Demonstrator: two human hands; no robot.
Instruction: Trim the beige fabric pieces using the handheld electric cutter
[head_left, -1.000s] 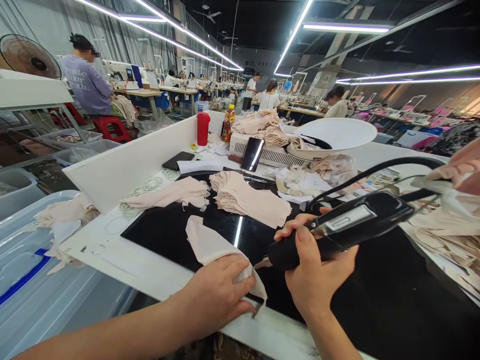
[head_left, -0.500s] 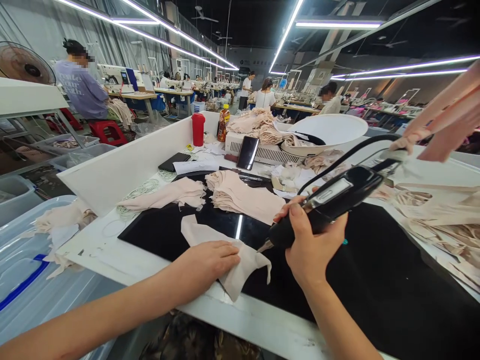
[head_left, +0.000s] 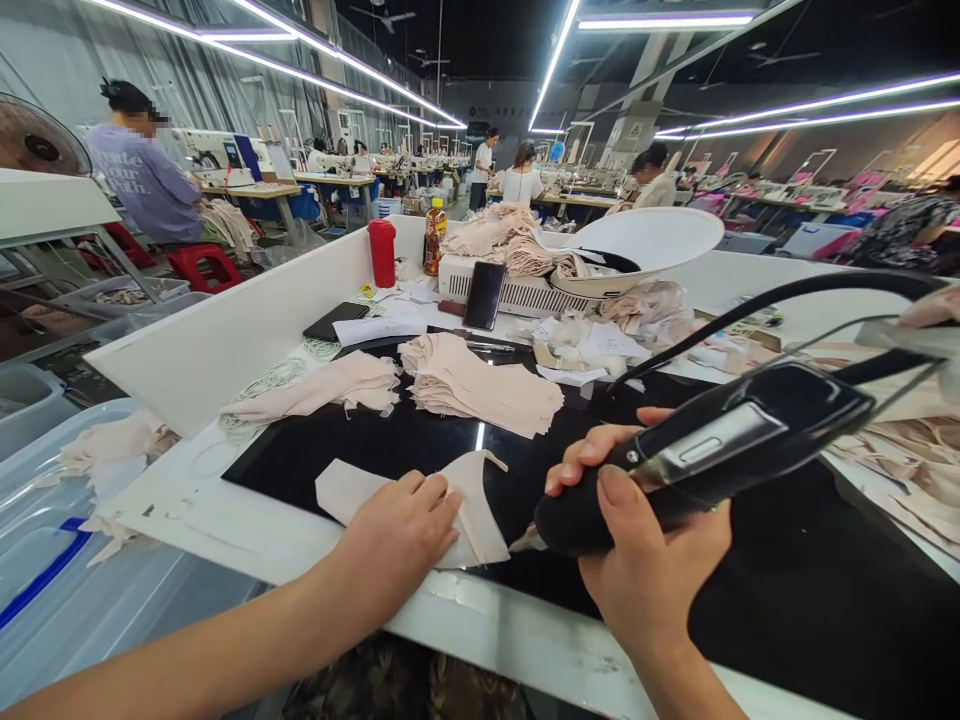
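My left hand (head_left: pixel 405 535) lies over a small pale pink fabric piece (head_left: pixel 476 500), fingers slightly bent and pressing it onto a shiny black board (head_left: pixel 757 560). A narrow strip at the piece's upper corner curls up. In my right hand (head_left: pixel 645 540) is a bulky black corded power tool (head_left: pixel 705 455) with a pointed metal tip; my fingers and thumb wrap round its body. The tip sits close to the right edge of the fabric piece; whether it touches cannot be made out. Behind lie a stack of similar pieces (head_left: pixel 480 385) and a smaller pile (head_left: pixel 322 385).
A phone (head_left: pixel 484 296) leans against a white vented box (head_left: pixel 540 300) heaped with fabric. A red cup (head_left: pixel 382 253) and a bottle (head_left: pixel 434 237) stand behind. The tool's cable (head_left: pixel 765 300) arches to the right, above fabric scraps (head_left: pixel 915 450). Blue-lidded bins (head_left: pixel 45 560) stand at left.
The fabric piece has turned under my left hand, its right edge now facing the tool. My right hand and the tool have come nearer and slightly lower. The view has shifted a little.
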